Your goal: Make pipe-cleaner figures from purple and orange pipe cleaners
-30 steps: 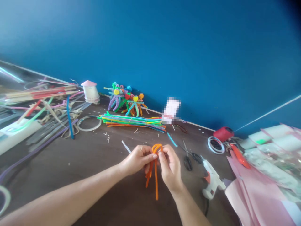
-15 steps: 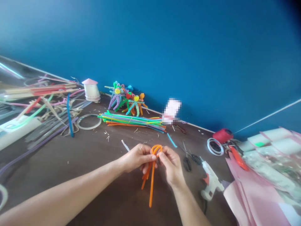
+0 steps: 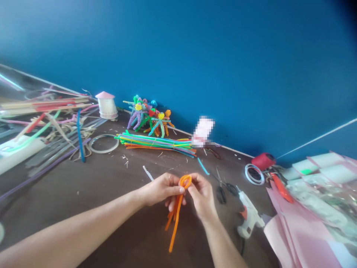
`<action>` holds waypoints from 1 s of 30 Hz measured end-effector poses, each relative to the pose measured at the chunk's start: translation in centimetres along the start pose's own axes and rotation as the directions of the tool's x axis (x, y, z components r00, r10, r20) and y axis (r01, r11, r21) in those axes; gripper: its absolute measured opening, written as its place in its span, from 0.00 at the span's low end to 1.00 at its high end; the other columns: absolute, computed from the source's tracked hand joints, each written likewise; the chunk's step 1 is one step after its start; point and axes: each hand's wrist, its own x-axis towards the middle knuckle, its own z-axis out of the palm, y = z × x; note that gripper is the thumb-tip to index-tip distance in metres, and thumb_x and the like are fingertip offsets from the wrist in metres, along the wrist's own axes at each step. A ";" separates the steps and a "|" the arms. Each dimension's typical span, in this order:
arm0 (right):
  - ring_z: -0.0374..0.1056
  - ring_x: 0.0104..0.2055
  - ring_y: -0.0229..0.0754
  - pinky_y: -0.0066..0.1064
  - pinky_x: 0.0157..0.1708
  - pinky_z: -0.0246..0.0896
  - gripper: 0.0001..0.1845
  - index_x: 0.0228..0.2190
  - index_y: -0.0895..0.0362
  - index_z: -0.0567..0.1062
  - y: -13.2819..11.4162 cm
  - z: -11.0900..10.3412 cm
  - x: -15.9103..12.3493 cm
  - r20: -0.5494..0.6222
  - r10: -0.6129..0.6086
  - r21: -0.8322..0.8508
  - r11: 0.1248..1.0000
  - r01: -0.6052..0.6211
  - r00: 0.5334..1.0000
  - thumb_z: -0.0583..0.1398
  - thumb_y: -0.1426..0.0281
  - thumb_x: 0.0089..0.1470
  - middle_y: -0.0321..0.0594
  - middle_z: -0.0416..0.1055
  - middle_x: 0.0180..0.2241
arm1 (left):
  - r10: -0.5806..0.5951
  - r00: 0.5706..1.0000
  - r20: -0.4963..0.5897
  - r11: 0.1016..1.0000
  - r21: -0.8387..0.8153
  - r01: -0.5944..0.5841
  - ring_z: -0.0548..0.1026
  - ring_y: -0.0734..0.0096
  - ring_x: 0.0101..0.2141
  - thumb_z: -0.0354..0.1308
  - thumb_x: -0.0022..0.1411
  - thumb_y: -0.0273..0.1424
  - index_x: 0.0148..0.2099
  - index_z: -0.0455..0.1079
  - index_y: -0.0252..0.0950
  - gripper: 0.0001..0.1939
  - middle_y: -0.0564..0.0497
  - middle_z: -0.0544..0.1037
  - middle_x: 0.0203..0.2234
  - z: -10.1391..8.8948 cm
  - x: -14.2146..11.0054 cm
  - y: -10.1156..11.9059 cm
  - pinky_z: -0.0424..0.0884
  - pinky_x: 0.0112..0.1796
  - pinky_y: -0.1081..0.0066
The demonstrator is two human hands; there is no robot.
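Note:
Between my hands are orange pipe cleaners [image 3: 174, 223], bent into a rounded loop at the top, with several loose ends hanging down. My left hand [image 3: 169, 190] pinches them just below the loop, thumb on the near side. The fingers of my right hand [image 3: 201, 193] close on the loop's right edge. Behind my hands lies a tied bundle of coloured pipe cleaners [image 3: 158, 143]. Several small pipe-cleaner figures [image 3: 150, 116] stand behind that bundle, against the blue wall.
To the right are black-handled scissors [image 3: 221, 188], a white glue gun [image 3: 249, 216], a red spool [image 3: 263, 161] and pink sheets [image 3: 295, 230]. A pink-topped white cup [image 3: 107, 106], a clear ring [image 3: 103, 144] and a heap of sticks and strips [image 3: 52, 119] occupy the left.
The orange loop has become rounder and tighter, and its long hanging end has swung left. Both hands keep their grip. The view has shifted slightly.

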 end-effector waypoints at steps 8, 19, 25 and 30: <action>0.62 0.17 0.33 0.25 0.18 0.58 0.05 0.24 0.57 0.65 -0.9 0.4 -0.1 -0.106 -0.133 -0.324 0.942 0.092 0.985 0.56 0.71 0.50 0.31 0.64 0.18 | 0.050 0.988 -0.143 0.996 0.082 -0.039 0.68 0.81 0.13 0.53 0.53 0.42 0.29 0.65 0.30 0.17 0.50 0.75 0.21 0.4 0.5 -0.5 0.61 0.15 0.80; 0.65 0.21 0.36 0.27 0.23 0.61 0.03 0.29 0.57 0.66 -1.0 0.4 -0.2 -0.076 -0.128 -0.330 0.939 0.096 0.989 0.54 0.70 0.52 0.33 0.67 0.20 | 0.044 0.986 -0.163 0.999 -0.023 -0.048 0.68 0.80 0.14 0.55 0.52 0.41 0.29 0.63 0.31 0.16 0.53 0.72 0.19 0.2 0.7 -0.7 0.61 0.16 0.80; 0.65 0.22 0.35 0.28 0.26 0.61 0.05 0.33 0.57 0.66 -0.5 0.5 -0.1 -0.064 -0.077 -0.153 0.986 0.066 0.995 0.55 0.69 0.52 0.34 0.67 0.23 | 0.039 0.995 -0.095 0.986 -0.161 -0.054 0.66 0.82 0.14 0.56 0.53 0.38 0.30 0.65 0.30 0.14 0.53 0.71 0.18 -0.5 0.5 -0.7 0.59 0.15 0.80; 0.63 0.23 0.33 0.24 0.20 0.54 0.12 0.40 0.56 0.67 0.2 0.1 0.0 0.013 0.036 0.057 0.998 -0.036 0.999 0.55 0.69 0.51 0.34 0.67 0.25 | 0.026 0.999 0.029 0.950 -0.313 -0.016 0.62 0.84 0.13 0.54 0.55 0.35 0.30 0.65 0.30 0.11 0.53 0.68 0.17 -1.0 0.3 -0.6 0.53 0.15 0.80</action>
